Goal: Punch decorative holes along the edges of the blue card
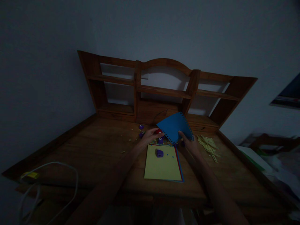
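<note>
The left grip [152, 135] pinches, its fingers extended rightward toward the right grip [189, 143], which presses with its thumb [180, 133] uppermost, angled up and left. Behind each grip, the left forearm [122, 168] and right forearm [209, 175] slant back, spreading apart.

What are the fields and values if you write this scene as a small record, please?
Right hand: holding a blue sheet, thumb on top
Left hand: at the sheet's left edge; grip unclear
Blue sheet: raised, tilted, with holes along some edges
Below: yellow sheet, red and blue edges showing on its right
On yellow sheet: purple object, small blue bits
To the right: yellow scraps
Surface: wooden desk, shelves behind
Light: dim
</note>
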A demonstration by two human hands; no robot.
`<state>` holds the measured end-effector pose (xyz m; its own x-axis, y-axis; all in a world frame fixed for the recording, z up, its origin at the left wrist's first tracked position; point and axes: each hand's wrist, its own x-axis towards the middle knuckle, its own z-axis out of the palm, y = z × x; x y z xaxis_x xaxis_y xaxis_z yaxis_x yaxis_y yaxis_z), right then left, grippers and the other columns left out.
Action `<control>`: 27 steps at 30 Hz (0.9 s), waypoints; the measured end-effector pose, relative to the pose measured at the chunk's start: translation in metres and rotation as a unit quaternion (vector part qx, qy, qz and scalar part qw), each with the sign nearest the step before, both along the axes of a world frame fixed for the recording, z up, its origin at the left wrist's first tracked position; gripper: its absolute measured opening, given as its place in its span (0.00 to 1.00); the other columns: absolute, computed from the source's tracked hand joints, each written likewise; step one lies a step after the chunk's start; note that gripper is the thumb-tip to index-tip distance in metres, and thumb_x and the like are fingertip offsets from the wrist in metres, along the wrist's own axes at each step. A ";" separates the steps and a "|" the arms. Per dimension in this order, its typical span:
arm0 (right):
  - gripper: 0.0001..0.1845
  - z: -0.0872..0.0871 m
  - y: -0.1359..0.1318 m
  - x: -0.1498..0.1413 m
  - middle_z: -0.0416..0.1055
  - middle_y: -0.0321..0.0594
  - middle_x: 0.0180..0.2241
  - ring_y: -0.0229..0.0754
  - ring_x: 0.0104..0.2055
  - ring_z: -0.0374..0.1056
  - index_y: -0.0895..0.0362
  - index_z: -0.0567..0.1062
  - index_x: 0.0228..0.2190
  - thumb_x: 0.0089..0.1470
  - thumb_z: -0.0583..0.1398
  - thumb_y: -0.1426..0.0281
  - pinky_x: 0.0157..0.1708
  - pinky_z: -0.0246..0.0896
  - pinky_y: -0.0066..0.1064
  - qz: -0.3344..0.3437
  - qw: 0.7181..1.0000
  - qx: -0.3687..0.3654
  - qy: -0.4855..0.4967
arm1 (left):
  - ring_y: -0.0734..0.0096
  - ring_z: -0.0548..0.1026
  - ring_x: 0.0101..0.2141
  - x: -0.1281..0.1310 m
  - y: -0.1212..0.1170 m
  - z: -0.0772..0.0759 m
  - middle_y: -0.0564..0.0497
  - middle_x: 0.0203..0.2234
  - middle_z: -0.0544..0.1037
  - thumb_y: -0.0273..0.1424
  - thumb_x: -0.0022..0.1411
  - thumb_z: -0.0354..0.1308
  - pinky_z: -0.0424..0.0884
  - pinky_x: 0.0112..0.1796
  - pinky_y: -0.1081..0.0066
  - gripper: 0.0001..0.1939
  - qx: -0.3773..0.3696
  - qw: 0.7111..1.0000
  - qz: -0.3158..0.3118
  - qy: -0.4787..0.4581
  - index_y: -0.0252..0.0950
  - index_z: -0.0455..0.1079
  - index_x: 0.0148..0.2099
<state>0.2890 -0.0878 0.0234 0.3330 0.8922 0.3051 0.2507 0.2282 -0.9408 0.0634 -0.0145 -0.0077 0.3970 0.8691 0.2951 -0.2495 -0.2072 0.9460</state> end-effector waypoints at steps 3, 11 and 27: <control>0.24 -0.002 0.002 0.002 0.67 0.36 0.21 0.40 0.23 0.60 0.55 0.69 0.22 0.43 0.67 0.48 0.23 0.56 0.31 -0.008 1.000 0.002 -0.015 | 0.62 0.74 0.31 0.000 -0.002 0.002 0.46 0.29 0.78 0.35 0.48 0.72 0.68 0.32 0.67 0.12 0.001 1.000 -0.022 -0.018 0.36 0.79 0.36; 0.23 -0.009 0.009 0.007 0.69 0.37 0.23 0.42 0.25 0.62 0.55 0.71 0.23 0.45 0.66 0.48 0.26 0.59 0.32 -0.007 0.999 0.005 -0.032 | 0.65 0.72 0.28 0.001 0.002 -0.005 0.46 0.29 0.78 0.32 0.49 0.72 0.65 0.31 0.68 0.10 -0.010 0.999 -0.039 -0.005 0.36 0.79 0.35; 0.24 -0.004 0.004 0.001 0.65 0.35 0.20 0.40 0.23 0.59 0.54 0.68 0.21 0.43 0.67 0.48 0.23 0.55 0.31 -0.004 1.000 0.003 -0.019 | 0.67 0.71 0.27 0.000 0.001 -0.003 0.47 0.28 0.77 0.37 0.51 0.71 0.62 0.30 0.69 0.12 0.019 0.997 -0.051 0.058 0.35 0.78 0.35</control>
<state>0.2901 -0.0837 0.0195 0.3282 0.8876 0.3231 0.2883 0.2316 -0.9291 0.0637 -0.0138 -0.0105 0.5158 0.8120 0.2731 -0.1601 -0.2218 0.9619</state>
